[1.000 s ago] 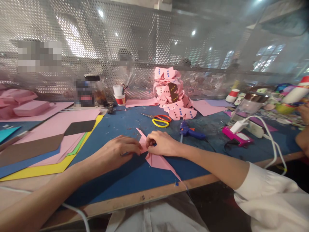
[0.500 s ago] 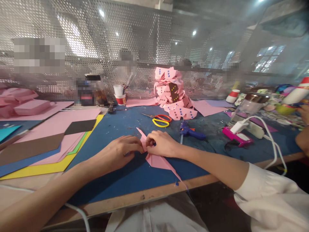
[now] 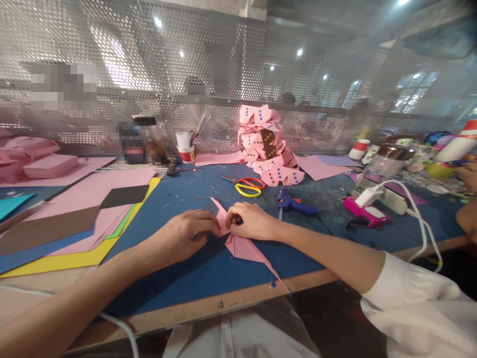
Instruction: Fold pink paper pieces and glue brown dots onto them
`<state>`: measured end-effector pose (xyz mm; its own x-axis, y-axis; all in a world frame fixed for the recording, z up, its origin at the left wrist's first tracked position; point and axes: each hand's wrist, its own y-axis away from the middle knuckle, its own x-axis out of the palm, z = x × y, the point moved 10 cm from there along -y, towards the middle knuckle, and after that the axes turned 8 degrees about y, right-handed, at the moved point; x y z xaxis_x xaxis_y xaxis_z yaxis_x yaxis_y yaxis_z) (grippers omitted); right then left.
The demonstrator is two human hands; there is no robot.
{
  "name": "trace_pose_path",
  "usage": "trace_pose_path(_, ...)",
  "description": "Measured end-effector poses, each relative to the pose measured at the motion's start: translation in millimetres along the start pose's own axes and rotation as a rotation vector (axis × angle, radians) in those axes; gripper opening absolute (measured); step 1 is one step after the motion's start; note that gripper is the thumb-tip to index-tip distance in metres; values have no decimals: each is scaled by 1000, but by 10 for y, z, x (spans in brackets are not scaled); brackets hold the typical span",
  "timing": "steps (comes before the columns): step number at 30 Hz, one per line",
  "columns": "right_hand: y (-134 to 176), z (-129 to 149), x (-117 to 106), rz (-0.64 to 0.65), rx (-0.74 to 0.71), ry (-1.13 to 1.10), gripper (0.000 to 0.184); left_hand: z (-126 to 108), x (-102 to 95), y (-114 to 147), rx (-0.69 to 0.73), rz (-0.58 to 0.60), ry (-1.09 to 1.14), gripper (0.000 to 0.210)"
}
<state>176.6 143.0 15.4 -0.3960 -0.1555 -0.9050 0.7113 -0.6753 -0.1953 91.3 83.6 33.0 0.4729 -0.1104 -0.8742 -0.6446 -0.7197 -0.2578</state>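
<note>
A folded piece of pink paper lies on the blue mat, its narrow tail pointing toward the front edge and its other tip pointing away. My left hand pinches its left side, thumb and fingers closed together at the paper's edge. From the right, my right hand presses curled fingers onto the middle of the same paper, hiding part of it. Beyond my hands lie scissors with red and yellow handles. A blue glue gun rests to the right of them.
Pink paper pieces with coloured dots are piled at the back. Coloured sheets lie left. A pink power strip with white cables, a lidded jar and another person's hand are right. A paper cup stands behind.
Both hands keep their hold on the pink paper. Only tiny finger shifts show; the paper and surrounding things stay in place.
</note>
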Motion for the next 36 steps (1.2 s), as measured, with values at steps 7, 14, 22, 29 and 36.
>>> trace_pose_path(7,17,37,-24,-37,8,32,7,-7,26,-2,-5,10,-4,48)
trace_pose_path(14,18,41,-26,-10,26,11,7,14,13,12,-16,-9,9,47)
trace_pose_path(22,27,56,-35,-33,7,22,8,-45,32,10,2,7,-32,51)
trace_pose_path(29,12,47,-26,25,21,-11,8,-56,2,2,32,1,-26,47)
trace_pose_path(36,8,32,-25,27,36,-25,9,-7,-7,15,35,-14,-36,47)
